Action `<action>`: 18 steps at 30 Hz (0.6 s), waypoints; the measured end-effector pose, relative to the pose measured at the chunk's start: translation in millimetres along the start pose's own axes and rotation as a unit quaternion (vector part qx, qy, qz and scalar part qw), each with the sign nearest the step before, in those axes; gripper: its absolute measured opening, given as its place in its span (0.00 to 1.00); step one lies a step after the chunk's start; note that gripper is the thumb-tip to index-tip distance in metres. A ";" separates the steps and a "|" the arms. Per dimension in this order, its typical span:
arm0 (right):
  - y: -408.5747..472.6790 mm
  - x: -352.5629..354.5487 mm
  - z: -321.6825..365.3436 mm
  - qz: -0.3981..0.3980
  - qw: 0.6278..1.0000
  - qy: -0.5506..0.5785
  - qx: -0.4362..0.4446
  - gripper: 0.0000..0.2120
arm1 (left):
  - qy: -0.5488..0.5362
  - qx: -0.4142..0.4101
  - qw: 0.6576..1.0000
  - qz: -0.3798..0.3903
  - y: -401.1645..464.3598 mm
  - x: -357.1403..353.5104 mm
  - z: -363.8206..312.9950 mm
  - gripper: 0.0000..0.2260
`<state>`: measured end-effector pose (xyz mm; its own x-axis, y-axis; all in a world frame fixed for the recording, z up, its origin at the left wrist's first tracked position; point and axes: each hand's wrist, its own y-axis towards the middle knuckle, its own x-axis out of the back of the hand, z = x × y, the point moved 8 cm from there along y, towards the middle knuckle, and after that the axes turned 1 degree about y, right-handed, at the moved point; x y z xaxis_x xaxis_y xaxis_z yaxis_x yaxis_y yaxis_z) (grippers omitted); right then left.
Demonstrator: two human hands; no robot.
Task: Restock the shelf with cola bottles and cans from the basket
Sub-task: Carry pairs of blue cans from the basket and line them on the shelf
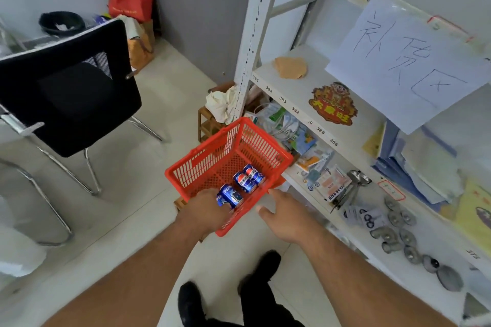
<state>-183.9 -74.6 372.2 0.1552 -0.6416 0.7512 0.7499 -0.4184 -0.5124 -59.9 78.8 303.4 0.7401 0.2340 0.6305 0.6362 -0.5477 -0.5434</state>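
A red plastic basket stands on the floor beside the white shelf. Two blue cola cans lie side by side on its bottom. My left hand reaches into the basket and is shut on a third blue cola can near the front wall. My right hand hovers just right of the basket's front corner, fingers spread, holding nothing. No bottles show in the basket.
A black office chair stands to the left. The shelf carries a paper sign, a sticker, a tan cloth, packets and metal fittings. A small wooden stool with a cloth sits behind the basket. My shoes are below.
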 end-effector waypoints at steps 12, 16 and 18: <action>140.6 40.5 -41.5 0.071 0.997 0.030 0.014 0.15 | 0.000 0.114 0.993 -0.022 94.9 6.3 -25.3 0.19; 196.6 39.9 -64.7 0.100 0.995 0.020 0.016 0.18 | -0.028 0.150 0.988 -0.018 127.6 -9.9 -30.8 0.15; 225.1 36.8 -76.4 0.113 0.994 0.006 0.008 0.21 | -0.047 0.161 0.986 -0.012 144.3 -24.4 -29.8 0.14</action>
<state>-58.5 -241.6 252.7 0.3132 -0.7256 0.6127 0.7065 -0.2532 -0.6609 7.3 -29.9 226.2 0.7307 0.3264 0.5996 0.6793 -0.2602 -0.6862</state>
